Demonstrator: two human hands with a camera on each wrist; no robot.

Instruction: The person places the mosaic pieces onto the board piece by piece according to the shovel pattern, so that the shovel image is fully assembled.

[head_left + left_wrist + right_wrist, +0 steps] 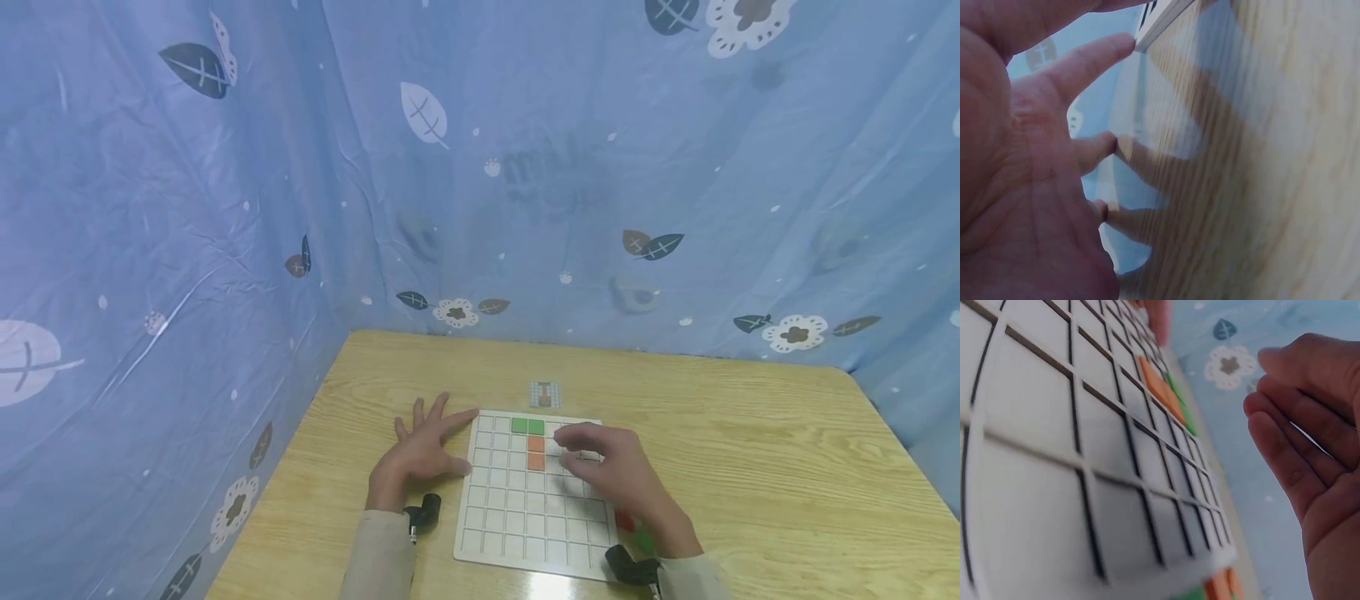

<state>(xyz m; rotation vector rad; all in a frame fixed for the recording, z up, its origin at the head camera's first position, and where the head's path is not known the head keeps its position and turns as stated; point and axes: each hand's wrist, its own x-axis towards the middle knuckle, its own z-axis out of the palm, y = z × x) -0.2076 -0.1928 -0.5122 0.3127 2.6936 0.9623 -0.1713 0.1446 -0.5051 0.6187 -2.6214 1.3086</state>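
Observation:
A white grid board (495, 500) lies on the table. Two green tiles (520, 426) sit side by side in its far row, and two orange tiles (536, 452) run down from the right-hand green one. My left hand (420, 454) is spread at the board's left side, its index fingertip and thumb right at the edge; the left wrist view shows that fingertip against the board's rim (1163, 25). Over the right part of the board hovers my right hand (618, 467), fingers loosely bent and nothing between them. From the right wrist, its hand (1316, 419) appears clear of the grid.
Beyond the board lies a small card (544, 394) with a printed grid pattern. Loose red (625, 521) and green tiles (645, 540) lie at the board's right side, partly hidden by my right forearm. A blue patterned curtain (525, 208) hangs behind and left of the table.

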